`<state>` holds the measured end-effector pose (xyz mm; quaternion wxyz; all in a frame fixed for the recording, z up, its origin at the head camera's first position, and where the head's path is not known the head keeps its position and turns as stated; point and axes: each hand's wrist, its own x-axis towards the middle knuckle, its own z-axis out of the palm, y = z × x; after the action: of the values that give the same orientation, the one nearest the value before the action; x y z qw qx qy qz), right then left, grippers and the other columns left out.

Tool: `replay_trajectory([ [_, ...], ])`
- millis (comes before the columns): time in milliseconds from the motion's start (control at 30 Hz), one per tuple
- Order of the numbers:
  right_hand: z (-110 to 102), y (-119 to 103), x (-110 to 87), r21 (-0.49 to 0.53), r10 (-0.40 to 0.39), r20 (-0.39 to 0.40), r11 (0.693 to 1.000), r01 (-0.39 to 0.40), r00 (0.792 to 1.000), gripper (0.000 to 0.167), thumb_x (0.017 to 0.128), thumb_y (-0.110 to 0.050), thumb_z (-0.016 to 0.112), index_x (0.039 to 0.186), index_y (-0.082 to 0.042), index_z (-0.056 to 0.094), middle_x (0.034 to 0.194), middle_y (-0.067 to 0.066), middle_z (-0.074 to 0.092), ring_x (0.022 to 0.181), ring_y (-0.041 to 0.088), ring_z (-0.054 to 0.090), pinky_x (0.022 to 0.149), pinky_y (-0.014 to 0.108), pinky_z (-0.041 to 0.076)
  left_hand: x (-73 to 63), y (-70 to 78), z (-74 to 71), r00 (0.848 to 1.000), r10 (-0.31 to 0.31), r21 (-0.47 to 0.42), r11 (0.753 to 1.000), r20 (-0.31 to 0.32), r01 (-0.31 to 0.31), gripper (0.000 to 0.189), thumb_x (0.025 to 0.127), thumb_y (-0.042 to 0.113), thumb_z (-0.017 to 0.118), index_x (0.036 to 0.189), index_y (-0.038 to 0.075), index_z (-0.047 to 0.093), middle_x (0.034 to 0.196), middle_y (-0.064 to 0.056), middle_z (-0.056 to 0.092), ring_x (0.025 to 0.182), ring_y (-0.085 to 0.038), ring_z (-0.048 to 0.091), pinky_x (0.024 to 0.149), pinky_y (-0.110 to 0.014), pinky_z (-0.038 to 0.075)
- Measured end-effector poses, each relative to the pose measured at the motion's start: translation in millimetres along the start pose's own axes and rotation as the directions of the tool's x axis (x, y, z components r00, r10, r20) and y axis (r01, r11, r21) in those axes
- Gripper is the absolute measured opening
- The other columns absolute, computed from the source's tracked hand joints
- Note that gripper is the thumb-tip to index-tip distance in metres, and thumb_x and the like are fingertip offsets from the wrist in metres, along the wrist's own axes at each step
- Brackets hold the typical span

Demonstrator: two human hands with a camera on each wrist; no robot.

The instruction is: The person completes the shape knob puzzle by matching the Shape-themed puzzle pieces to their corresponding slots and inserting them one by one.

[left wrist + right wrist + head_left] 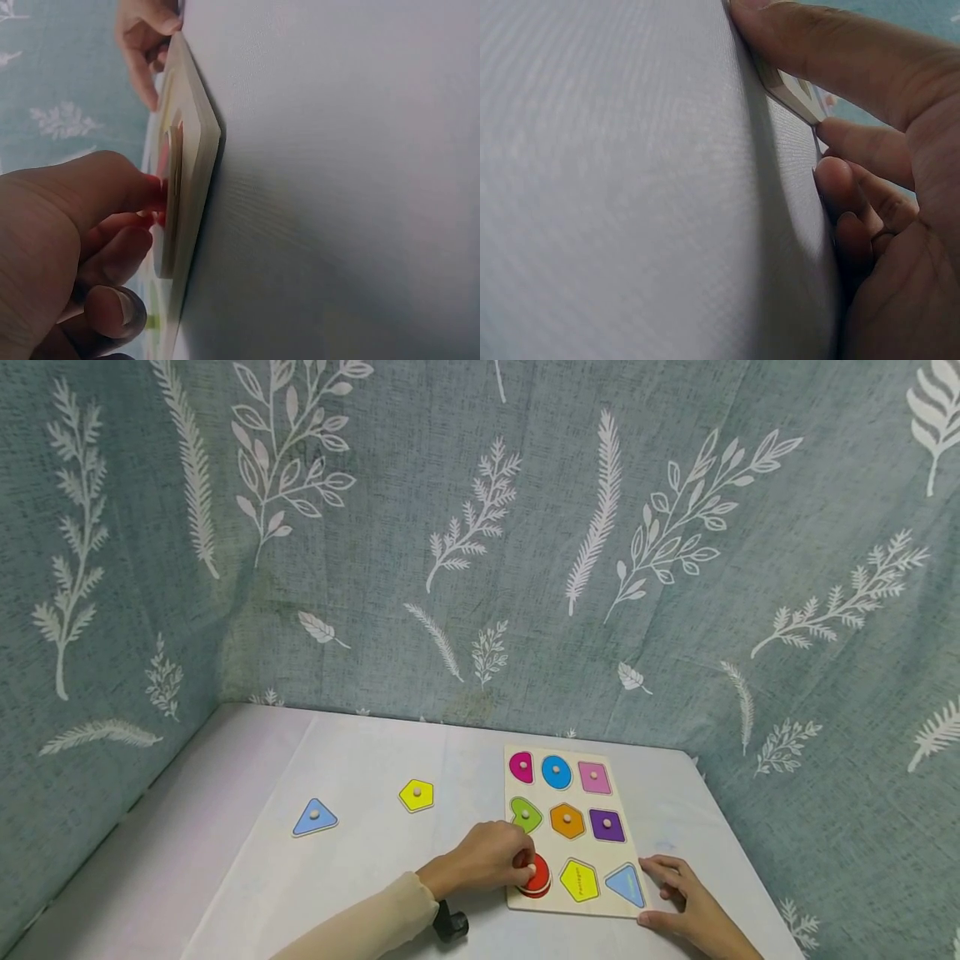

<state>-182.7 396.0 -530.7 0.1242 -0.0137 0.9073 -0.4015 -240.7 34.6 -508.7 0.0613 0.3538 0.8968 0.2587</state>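
In the head view my left hand (491, 856) pinches the small knob of a red round puzzle piece (540, 883) at the near left corner of a wooden shape board (555, 906). In the left wrist view the disc (174, 202) stands slightly proud of the board's surface, with its rim showing. My right hand (686, 902) touches the near right corner, thumb at the front and index finger along the side. Its other fingers (836, 184) bend loosely beside the board. Beside the red piece are a bare yellow pentagon slot (580, 881) and a bare blue triangle slot (626, 885).
A yellow pentagon piece (417, 795) and a blue triangle piece (315, 817) lie on the white table (247, 877), left of the board. Knobbed pieces, among them an orange hexagon (567, 831), fill the board's far rows. Patterned cloth (525, 543) hangs behind.
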Motion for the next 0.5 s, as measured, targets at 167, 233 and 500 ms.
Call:
replay_trajectory([
  [167,0.6,-1.2,0.2,-0.014,0.005,0.003,1.000,-0.005,1.000,0.087,0.081,-0.031,0.089,0.151,0.000,0.048,0.150,0.019,0.037,0.104,0.021,0.045,0.088,0.019,0.048,1.1,1.6,1.1,1.000,0.005,0.019,1.000,0.012,-0.006,0.013,0.091,0.029,0.079,0.083,0.021,0.072,0.062,0.014,0.052,0.064,-0.003,0.048,0.059,-0.019,0.040],
  [233,0.8,-1.9,-0.2,-0.021,0.004,0.003,1.000,-0.004,1.000,0.087,0.080,-0.031,0.089,0.150,0.001,0.048,0.149,0.019,0.038,0.104,0.021,0.046,0.088,0.020,0.048,0.8,2.6,1.3,1.000,0.008,0.033,0.999,0.017,-0.008,0.014,0.091,0.030,0.079,0.082,0.022,0.071,0.061,0.014,0.051,0.063,-0.003,0.047,0.058,-0.019,0.039],
  [500,-0.3,-4.0,-1.4,-0.032,-0.004,0.000,0.999,0.004,1.000,0.086,0.080,-0.031,0.089,0.150,0.000,0.049,0.149,0.019,0.038,0.105,0.020,0.048,0.089,0.023,0.049,0.9,4.6,1.5,0.999,0.018,0.048,0.999,0.031,-0.019,0.018,0.091,0.028,0.078,0.078,0.021,0.068,0.059,0.013,0.049,0.058,-0.003,0.045,0.055,-0.019,0.036],
])
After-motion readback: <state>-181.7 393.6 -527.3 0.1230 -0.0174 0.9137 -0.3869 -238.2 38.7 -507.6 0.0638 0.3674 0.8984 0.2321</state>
